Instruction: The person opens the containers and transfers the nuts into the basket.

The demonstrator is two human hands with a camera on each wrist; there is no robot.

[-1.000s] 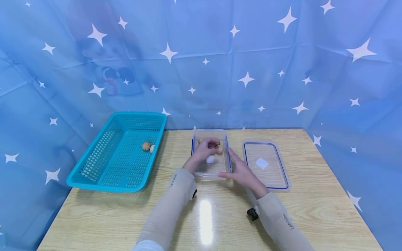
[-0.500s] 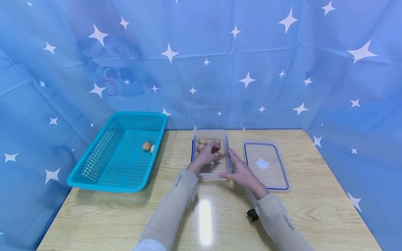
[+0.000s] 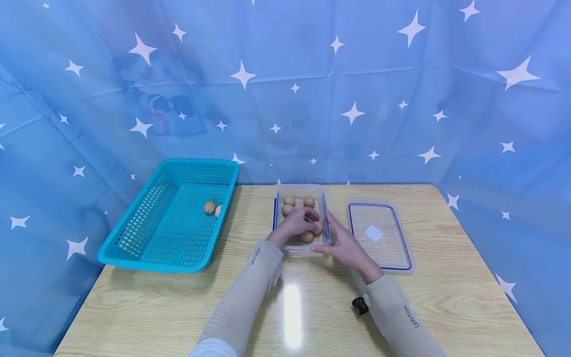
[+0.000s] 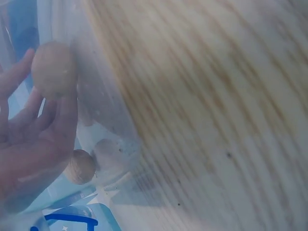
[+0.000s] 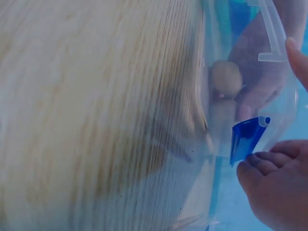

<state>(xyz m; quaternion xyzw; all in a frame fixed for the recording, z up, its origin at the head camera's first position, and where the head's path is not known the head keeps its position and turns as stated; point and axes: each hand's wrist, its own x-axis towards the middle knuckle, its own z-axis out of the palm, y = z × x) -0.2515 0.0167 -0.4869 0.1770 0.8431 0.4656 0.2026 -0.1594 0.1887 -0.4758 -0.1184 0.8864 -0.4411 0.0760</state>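
Note:
In the head view my left hand (image 3: 300, 223) reaches down into a clear plastic food container (image 3: 302, 187). Its fingertips hold a walnut (image 3: 317, 228) near the right wall; this walnut (image 4: 54, 70) also shows through the plastic in the left wrist view. Just in front lies another walnut (image 3: 306, 237), and several more sit toward the back, such as one walnut (image 3: 309, 202) at the back right. My right hand (image 3: 345, 245) grips the container's front right corner, thumb at the front rim and fingers along the right side, by a blue clasp (image 5: 246, 137).
A turquoise perforated basket (image 3: 178, 243) stands at the left, with a brown walnut (image 3: 209, 207) and a paler one by its right wall. The container's blue-edged clear lid (image 3: 379, 248) lies flat on the wooden table (image 3: 446, 297) at the right. A starry blue curtain hangs behind.
My left hand has lowered and shifted slightly toward the container's front right. A walnut now shows in front of its fingers, and the back walnuts are uncovered. My right hand stays at the corner.

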